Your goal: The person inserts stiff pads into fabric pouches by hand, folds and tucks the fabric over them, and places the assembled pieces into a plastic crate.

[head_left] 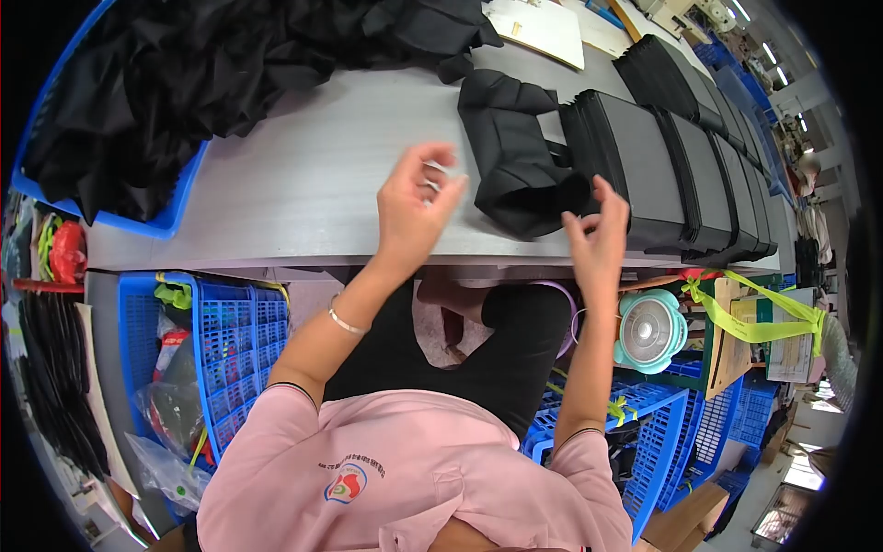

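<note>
A black fabric piece [517, 152], folded into a boxy, open-ended shape, lies on the grey table near its front edge. My left hand [416, 204] is raised over the table to the left of it, fingers curled but apart, with nothing seen in them; it is slightly blurred. At the piece's lower right corner is my right hand [598, 235], thumb and forefinger spread around the dark edge. Whether those fingertips touch the fabric I cannot tell. Just right of the piece stand rows of stacked black-and-grey folded panels [635, 161].
A blue bin [175, 207] heaped with black fabric [212, 83] fills the table's left side. White boards [538, 32] lie at the back. Below the table edge are a blue crate [241, 340], a turquoise fan [651, 331] and yellow-green ribbon [736, 322].
</note>
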Demonstrator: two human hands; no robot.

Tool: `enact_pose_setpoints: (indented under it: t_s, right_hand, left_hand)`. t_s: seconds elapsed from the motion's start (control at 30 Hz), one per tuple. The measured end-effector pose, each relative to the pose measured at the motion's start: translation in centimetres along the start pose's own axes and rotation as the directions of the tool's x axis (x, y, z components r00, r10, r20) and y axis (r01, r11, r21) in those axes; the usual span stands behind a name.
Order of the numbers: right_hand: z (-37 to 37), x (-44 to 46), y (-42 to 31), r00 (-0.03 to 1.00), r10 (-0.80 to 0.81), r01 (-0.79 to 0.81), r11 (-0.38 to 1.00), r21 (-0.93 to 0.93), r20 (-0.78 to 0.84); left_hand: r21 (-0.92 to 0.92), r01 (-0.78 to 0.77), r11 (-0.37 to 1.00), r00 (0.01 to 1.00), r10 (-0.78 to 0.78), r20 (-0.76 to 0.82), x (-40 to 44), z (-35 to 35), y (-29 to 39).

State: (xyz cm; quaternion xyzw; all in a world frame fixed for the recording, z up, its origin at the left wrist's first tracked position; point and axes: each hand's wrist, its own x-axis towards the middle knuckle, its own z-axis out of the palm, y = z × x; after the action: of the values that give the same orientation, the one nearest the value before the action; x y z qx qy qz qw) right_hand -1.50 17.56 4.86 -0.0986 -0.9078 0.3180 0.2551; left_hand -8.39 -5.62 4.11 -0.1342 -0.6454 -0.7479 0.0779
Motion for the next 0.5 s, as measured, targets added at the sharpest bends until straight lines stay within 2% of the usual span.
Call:
enact_pose_setpoints:
  t_s: [0.03,0.07,0.1,0.13,0.17,0.2,0.27,0.33,0.5]
  right_hand:
    - [-1.1,0.6,0.2,0.998,-0.021,0.022,0.999,0.028,-0.058]
    - [-2.1,1.4,0.6,0.992,-0.039,0.046,0.998,0.053,-0.116]
    - [-2.9,2.1,0.7,0.966,-0.074,0.081,0.997,0.015,-0.248]
    - [-3.6,3.0,1.2,0.940,-0.107,0.048,0.981,-0.186,-0.324]
    - [-4.2,4.1,3.3,0.897,-0.254,0.048,0.870,-0.491,-0.361]
    - [-4.3,4.9,3.4,0.884,-0.271,0.018,0.833,-0.554,-0.380]
    - [-3.8,6.2,8.0,0.958,-0.176,0.017,0.823,-0.567,-0.227]
    - [-3.4,6.7,7.9,0.959,-0.165,-0.030,0.752,-0.658,-0.232]
    - [-3.4,6.1,6.8,0.962,-0.161,-0.034,0.732,-0.681,-0.221]
  left_hand:
    - [-0.098,0.007,0.995,0.997,0.001,0.081,-1.0,0.2,1.8]
    - [-0.135,-0.102,0.986,0.979,0.124,0.163,-1.9,0.0,4.2]
    - [-0.181,-0.206,0.962,0.940,0.246,0.237,-2.8,-0.4,6.9]
    - [-0.357,-0.217,0.909,0.898,0.329,0.291,-3.6,-0.8,9.5]
    - [-0.476,-0.236,0.847,0.852,0.416,0.318,-4.4,-1.0,11.7]
    - [-0.568,-0.245,0.786,0.813,0.486,0.321,-4.9,-0.8,13.4]
    - [-0.682,-0.244,0.689,0.767,0.568,0.299,-6.0,-0.3,16.1]
    - [-0.729,-0.244,0.640,0.754,0.598,0.273,-6.9,0.8,17.2]
    - [-0.765,-0.227,0.602,0.735,0.622,0.271,-8.5,2.3,18.3]
